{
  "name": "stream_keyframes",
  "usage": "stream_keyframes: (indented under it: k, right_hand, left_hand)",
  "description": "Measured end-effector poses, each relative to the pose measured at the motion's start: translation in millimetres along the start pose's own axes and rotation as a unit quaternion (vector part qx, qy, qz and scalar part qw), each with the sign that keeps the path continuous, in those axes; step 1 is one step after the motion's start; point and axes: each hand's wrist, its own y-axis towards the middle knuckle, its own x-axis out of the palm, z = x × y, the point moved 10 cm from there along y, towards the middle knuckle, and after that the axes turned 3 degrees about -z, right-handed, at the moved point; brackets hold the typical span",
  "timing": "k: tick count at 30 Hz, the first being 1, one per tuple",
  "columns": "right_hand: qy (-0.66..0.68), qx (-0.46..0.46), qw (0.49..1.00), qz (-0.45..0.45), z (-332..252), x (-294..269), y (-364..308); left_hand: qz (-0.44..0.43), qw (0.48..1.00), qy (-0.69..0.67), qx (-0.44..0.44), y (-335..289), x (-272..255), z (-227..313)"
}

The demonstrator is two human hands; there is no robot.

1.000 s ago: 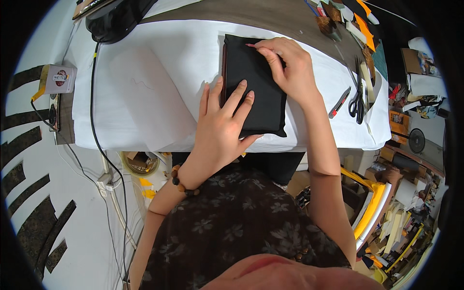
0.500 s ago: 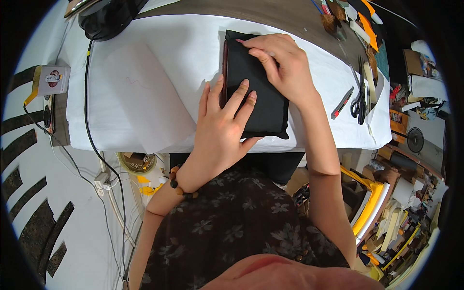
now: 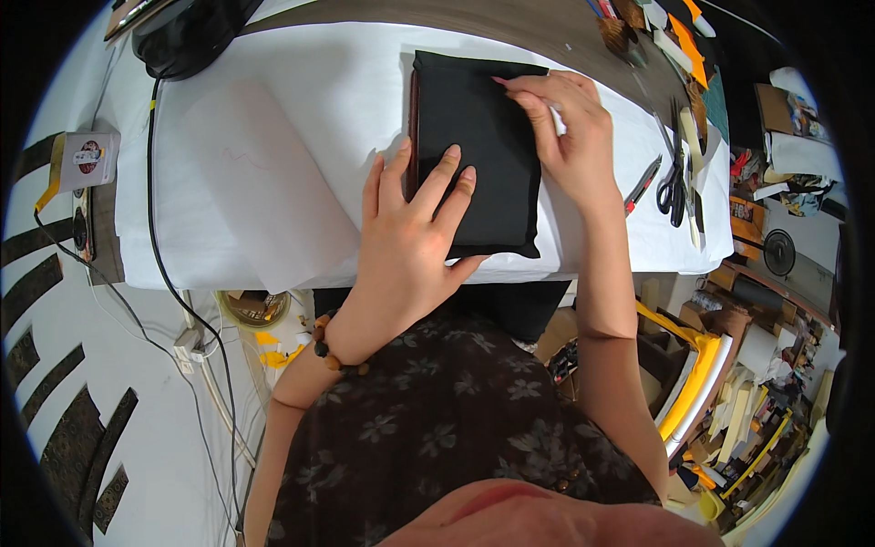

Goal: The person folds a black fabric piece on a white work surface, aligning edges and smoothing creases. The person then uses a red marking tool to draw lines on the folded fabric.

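A flat black fabric-covered rectangle [image 3: 497,137], with a thin brown edge along its left side, lies on the white-covered table in front of me. Fingers spread, my left hand [image 3: 410,214] rests on its lower left part and holds nothing. My right hand [image 3: 579,132] is at its upper right. The index finger there stretches onto the fabric, with the thumb a little apart below it; the other fingers curl, and I see nothing held. To the left of it lies a translucent whitish sheet [image 3: 260,182].
Black scissors [image 3: 673,187] and a red-and-black cutter knife [image 3: 643,182] lie right of my right forearm. A black device [image 3: 187,41] stands at the back left, its cable [image 3: 153,191] crossing the table's left side. Scraps and tools crowd the back right.
My right hand has slid to the right across the upper part of the black fabric. My left hand keeps its place on it. The whole view has shifted slightly.
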Motion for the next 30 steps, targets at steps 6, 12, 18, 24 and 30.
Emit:
stream_keyframes:
  k: [6,12,18,24,30]
  right_hand:
    - [-0.022,0.040,0.999,-0.010,15.2,-11.0,-4.6]
    - [0.028,-0.009,1.000,0.007,-0.1,-0.4,3.2]
    - [-0.022,0.048,0.998,0.015,14.0,-11.3,-7.2]
    - [0.096,0.165,0.976,0.106,38.5,-32.6,-30.6]
    - [0.133,0.192,0.956,0.177,32.3,-46.6,-41.8]
  left_hand:
    - [0.003,1.000,0.007,0.005,-0.2,-1.2,0.0]
    - [0.004,1.000,0.005,0.013,1.8,0.7,1.7]
    - [0.011,1.000,0.003,0.010,-0.4,-1.6,0.8]
    - [0.029,0.999,0.022,-0.002,-3.0,4.5,9.6]
    - [0.056,0.996,0.062,-0.032,-14.6,23.8,28.9]
